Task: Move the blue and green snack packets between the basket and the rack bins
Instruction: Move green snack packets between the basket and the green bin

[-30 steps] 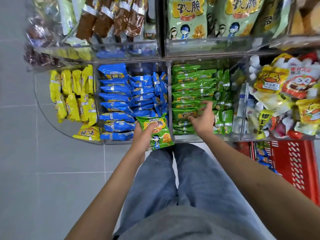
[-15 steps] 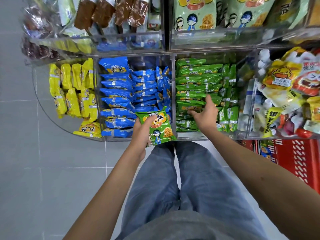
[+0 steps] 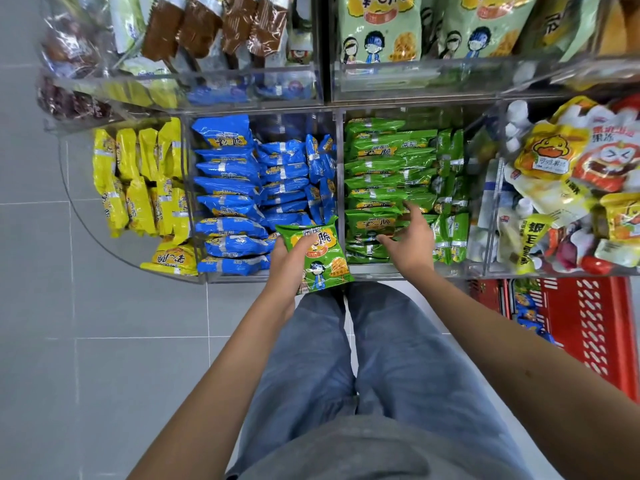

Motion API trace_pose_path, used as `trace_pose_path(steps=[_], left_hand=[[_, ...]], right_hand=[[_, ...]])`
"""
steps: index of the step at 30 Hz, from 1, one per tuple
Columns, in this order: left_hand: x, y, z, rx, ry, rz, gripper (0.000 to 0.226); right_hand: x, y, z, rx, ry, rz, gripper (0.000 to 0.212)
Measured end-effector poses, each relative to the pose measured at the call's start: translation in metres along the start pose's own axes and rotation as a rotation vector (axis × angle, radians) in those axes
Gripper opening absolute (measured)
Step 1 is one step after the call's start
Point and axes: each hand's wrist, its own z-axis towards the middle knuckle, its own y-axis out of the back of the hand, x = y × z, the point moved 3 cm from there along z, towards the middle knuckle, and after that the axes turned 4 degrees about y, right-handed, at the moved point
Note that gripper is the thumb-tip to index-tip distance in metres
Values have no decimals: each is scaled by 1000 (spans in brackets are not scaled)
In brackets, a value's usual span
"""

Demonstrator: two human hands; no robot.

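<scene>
Head view, looking down on the rack's lower bins.

Left hand: fingers curled round the near left edge of one green packet and gripping it. The packet stands up and to the right of that hand, in front of the clear divider that separates the two bins.

Right hand: fingers spread and loosely extended, holding nothing. It is over the front rows of the green stack. Whether the fingertips touch the packets cannot be told.

Blue packets fill the bin directly ahead of and left of the left hand. The red basket sits on the floor, to the right of and behind the right hand, with packets showing at its near wall.

Risks, as judged:
- Misplacement. The held packet is as near to the blue bin as to the green one, so a short forward push from the left hand could drop it among the blue.
- Slip. The grip takes one edge only, and the glossy film may slide out and fall to the floor between the feet.
- Overfill. The green bin looks nearly full ahead of the right hand, so a packet laid on the front row may slide over the lip.
- Disturbance. Pressure from the spread right hand could topple the standing packets to its right.
</scene>
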Motion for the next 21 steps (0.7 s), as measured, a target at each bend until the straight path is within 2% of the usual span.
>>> trace_pose_path(steps=[2,3,5,7,8,11,13,14,16,18,21], left_hand=[[1,-3,2,27,-21,19,62],[1,-3,4,45,-26,24,56],[-2,-7,3,79,-59,37,26],[-5,-14,1,118,-92,76,17],[-7,-18,0,126,-111,94,16],[-12,-28,-3,173,-164,125,17],[-13,-34,-4,208,-176,161,19],[-12,-37,-5,217,-192,189,20],[-10,-40,-2,164,-256,262,24],[-7,-41,3,58,-302,343,35],[3,-43,11,37,-221,400,53]], right_hand=[[-1,6,-4,-53,-44,80,71],[-1,9,-8,-90,-53,116,63],[4,16,-18,-156,-46,133,39],[15,21,-28,-160,-9,175,18],[22,22,-32,-111,22,242,14],[39,20,-42,205,82,475,12],[41,20,-45,301,127,443,32],[39,22,-44,297,134,422,33],[33,28,-39,247,108,428,19],[24,36,-31,156,87,415,35],[12,39,-22,73,121,310,33]])
